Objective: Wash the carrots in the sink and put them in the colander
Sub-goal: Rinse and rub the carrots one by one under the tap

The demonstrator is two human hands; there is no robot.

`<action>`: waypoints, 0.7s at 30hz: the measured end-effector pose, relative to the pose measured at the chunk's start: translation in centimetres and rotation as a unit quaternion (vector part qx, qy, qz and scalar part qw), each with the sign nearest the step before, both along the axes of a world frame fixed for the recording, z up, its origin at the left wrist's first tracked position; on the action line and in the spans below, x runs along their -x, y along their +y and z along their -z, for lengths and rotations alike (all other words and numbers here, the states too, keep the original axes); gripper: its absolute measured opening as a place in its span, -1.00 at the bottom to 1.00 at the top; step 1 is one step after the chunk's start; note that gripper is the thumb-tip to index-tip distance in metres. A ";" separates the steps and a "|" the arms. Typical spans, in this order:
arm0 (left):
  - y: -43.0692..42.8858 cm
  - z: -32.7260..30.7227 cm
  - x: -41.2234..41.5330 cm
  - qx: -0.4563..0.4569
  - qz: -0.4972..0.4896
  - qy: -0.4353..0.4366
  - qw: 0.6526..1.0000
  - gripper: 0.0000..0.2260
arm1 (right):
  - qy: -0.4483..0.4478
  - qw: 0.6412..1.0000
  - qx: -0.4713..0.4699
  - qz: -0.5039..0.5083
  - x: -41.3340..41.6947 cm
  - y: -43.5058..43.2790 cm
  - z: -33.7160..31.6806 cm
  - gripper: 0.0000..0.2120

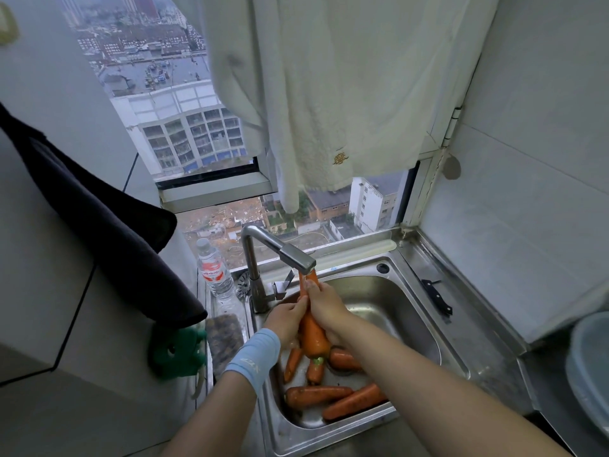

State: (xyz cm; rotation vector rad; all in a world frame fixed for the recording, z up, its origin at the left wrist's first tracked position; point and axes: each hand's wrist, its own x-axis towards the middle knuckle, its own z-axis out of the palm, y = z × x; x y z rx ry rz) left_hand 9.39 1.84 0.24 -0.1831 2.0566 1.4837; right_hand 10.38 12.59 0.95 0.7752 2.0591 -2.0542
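I log: left hand [286, 319] and right hand [326, 305] both clamped round one carrot [313, 336], tip under the tap [296, 257]; other carrots [316, 395] lie in the sink [405, 301]

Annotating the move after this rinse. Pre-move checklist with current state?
1. Grip on held carrot: left hand and right hand both wrap it. Ok.
2. Carrot tip under faucet spout: ok.
3. Water running: cannot tell.
4. Colander located: cannot tell. Only a grey-blue round container shows at the right edge, and no holes are visible.
5. Path rightward: knife lies on the sink ledge. Not ok.
6. All carrots washed: several loose carrots lie in the sink. Not ok.
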 end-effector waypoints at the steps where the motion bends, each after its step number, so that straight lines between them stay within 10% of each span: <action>1: -0.3 0.1 0.3 0.022 0.003 0.021 1.000 -0.65 | -0.004 1.000 -0.003 -0.008 0.0 0.2 0.0 -0.74; 5: -1.4 -0.2 0.8 0.010 -0.011 0.079 0.997 -0.94 | -0.021 0.997 0.009 -0.076 -0.6 0.8 0.2 -0.75; 10: -0.9 -0.7 0.3 -0.059 -0.009 0.099 0.993 -0.71 | 0.030 0.991 0.110 -0.071 -1.2 1.5 -0.4 -0.65; 21: -0.1 -0.9 0.2 -0.078 -0.158 0.077 0.981 -0.89 | 0.040 0.984 0.171 -0.013 -0.8 0.6 0.5 -0.76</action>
